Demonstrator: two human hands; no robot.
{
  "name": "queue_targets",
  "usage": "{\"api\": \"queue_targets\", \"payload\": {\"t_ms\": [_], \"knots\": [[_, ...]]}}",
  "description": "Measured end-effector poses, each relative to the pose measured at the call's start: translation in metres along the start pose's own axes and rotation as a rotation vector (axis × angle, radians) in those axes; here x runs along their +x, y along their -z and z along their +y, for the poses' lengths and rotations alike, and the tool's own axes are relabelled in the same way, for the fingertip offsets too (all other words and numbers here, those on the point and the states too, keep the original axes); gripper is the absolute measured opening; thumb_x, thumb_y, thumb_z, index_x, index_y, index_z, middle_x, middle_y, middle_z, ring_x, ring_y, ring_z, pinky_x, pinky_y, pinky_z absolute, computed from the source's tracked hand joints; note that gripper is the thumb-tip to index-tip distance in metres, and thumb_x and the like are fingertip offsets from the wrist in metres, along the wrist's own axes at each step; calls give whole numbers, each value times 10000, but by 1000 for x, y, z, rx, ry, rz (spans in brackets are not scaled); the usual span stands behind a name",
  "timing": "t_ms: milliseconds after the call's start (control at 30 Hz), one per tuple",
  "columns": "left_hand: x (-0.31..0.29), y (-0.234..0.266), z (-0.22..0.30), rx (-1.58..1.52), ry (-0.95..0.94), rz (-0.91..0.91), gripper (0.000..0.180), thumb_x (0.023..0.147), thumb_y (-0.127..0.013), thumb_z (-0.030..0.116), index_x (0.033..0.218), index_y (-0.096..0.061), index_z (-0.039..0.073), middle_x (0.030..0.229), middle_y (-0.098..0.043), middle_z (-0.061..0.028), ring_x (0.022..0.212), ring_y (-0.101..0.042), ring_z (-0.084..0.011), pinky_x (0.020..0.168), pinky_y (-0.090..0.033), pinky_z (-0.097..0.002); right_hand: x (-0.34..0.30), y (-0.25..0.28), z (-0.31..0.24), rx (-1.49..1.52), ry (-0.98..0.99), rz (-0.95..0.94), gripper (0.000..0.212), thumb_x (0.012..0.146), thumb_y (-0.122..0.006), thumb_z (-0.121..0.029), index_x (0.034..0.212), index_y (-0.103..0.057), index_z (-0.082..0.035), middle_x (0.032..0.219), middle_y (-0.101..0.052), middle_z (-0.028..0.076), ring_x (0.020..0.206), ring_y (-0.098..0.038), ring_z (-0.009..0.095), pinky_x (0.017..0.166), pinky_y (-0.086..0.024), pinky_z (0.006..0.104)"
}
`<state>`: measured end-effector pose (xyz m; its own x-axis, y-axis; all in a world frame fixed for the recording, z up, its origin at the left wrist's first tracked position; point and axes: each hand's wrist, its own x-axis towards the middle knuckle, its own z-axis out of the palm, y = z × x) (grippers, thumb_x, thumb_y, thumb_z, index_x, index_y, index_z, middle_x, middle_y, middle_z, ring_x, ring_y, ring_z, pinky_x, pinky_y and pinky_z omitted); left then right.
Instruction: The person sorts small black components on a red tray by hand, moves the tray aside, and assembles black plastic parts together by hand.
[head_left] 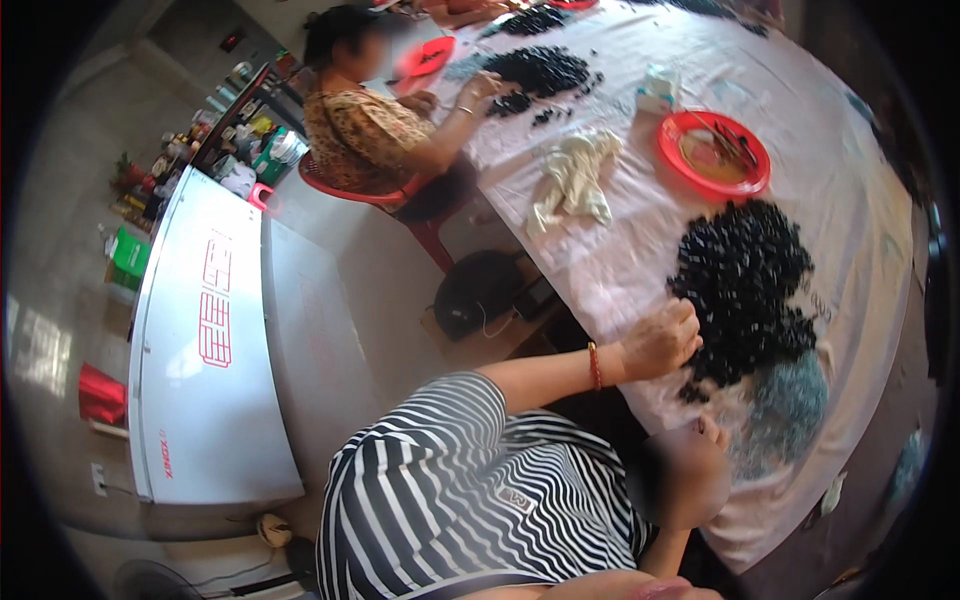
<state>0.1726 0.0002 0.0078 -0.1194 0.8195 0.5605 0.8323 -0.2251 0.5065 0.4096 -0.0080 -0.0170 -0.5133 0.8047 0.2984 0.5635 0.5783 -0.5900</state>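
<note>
My left hand (660, 342), with a red bracelet at the wrist, is at the near edge of a heap of small glossy black pieces (745, 280) on the cloth-covered table (620, 275). Its fingers are curled together, and whatever they hold is hidden. Closer to my body is my right hand (700, 475), partly blurred, its fingertips pinched around a tiny dark thing too small to name. Beside it lies a loose tangle of thin grey-blue scraps (785, 412). A few black pieces (692, 392) lie between the hands and the heap.
Beyond the heap are a red plate (672, 172) with a brownish layer and dark sticks, a crumpled cream cloth (575, 185) and a small pale box (657, 90). A co-worker (365, 130) sits at another black heap (545, 72). A white chest freezer (205, 400) stands at left.
</note>
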Motion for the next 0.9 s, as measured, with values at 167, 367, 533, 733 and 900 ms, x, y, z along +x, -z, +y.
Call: {"api": "queue_targets", "payload": {"t_ms": [167,367,533,733,900], "knots": [[2,3,-10,168,-335,-50,180,839,-658,150,710,-591,43,797,-548,-145,892,-548,-331,839,-459,-442,6,-4,0,-6,58,39,203,871,-623,21,1066,-618,-36,956,-610,161,912,-607,373,766,-494,438],[2,27,-20,165,-33,34,104,859,-708,57,827,-630,-4,974,-626,-143,941,-603,-333,826,-492,-407,12,4,-4,103,-34,63,138,878,-633,-18,1004,-594,-56,938,-588,146,827,-619,360,676,-500,439],[-10,19,-11,47,-14,20,67,828,-724,69,846,-667,38,995,-634,-128,948,-606,-315,846,-490,-405,9,7,-2,102,-38,112,148,884,-658,-29,1017,-597,-52,927,-591,127,730,-619,317,624,-509,389],[-25,-8,29,-157,-80,-110,156,812,-745,76,933,-651,47,1034,-621,-130,1005,-587,-313,877,-489,-398,10,2,-4,-50,0,93,185,889,-661,-82,1061,-593,-61,960,-610,132,810,-653,343,664,-535,420],[-22,-12,16,-102,-101,40,196,826,-729,68,1004,-647,63,982,-607,-103,957,-592,-312,828,-498,-399,3,1,-2,-72,30,143,267,899,-666,-30,1163,-627,-41,995,-635,130,804,-677,289,685,-552,368]]}}
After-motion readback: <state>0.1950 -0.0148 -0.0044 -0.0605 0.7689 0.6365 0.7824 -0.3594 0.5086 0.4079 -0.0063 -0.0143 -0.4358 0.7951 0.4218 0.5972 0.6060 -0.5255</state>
